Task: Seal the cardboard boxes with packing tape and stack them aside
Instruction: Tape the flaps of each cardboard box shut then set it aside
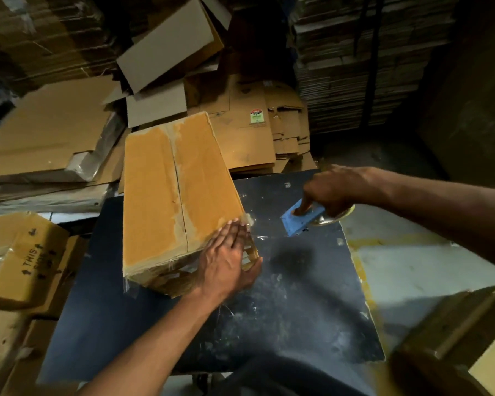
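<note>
Left hand flat against box corner | right hand grips tape dispenser | box closed, contents unseen, seam seemingly taped

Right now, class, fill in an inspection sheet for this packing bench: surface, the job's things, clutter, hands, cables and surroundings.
Surface: dark table, scuffed with pale marks.
Job's things: cardboard box on the table, flaps closed; blue tape dispenser, a strip of clear tape running to the box corner.
Clutter: printed box beside the table, another carton near right.
Hands: left hand presses flat on the box's near corner; right hand grips the dispenser.
Cables: nothing seen.
Surroundings: flattened cartons heaped behind, tall cardboard stacks in the dark.
</note>
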### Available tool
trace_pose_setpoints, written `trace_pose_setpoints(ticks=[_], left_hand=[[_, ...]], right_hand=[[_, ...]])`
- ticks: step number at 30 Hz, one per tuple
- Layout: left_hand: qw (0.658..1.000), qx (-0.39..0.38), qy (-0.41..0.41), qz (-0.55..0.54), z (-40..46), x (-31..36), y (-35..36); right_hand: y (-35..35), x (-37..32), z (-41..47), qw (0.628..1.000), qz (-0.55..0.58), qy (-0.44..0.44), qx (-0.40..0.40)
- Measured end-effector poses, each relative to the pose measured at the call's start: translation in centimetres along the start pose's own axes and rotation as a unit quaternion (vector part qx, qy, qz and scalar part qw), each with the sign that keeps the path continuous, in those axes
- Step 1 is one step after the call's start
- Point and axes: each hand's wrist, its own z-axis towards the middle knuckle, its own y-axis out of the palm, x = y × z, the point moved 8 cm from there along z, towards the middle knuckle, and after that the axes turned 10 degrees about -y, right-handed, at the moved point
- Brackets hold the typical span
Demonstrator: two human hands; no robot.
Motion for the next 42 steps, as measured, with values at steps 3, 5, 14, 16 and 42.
trace_pose_setpoints(ticks=[3,5,14,16,42], left_hand=[[0.999,-0.007,0.024,0.026,0.4,-0.7,-0.9],[0.998,-0.002,0.06,0.037,1.2,-0.7,-1.8],[0.964,-0.086,0.233,0.092,6.1,-0.4,-1.3],[0.96,-0.084,0.251,0.09,6.5,-0.2,-1.5],[0.915,-0.205,0.298,0.177,8.8,2.6,0.7]], right_hand=[[1.5,-1.6,2.6,0.999,0.021,-0.013,0.027],[2.4,-2.2,3.8,0.998,0.046,-0.012,0.038],[1.6,-4.8,5.8,0.995,0.06,-0.027,0.076],[1.6,-5.1,6.5,0.995,0.07,-0.024,0.074],[17.1,0.2,7.3,0.936,0.349,0.016,-0.039]])
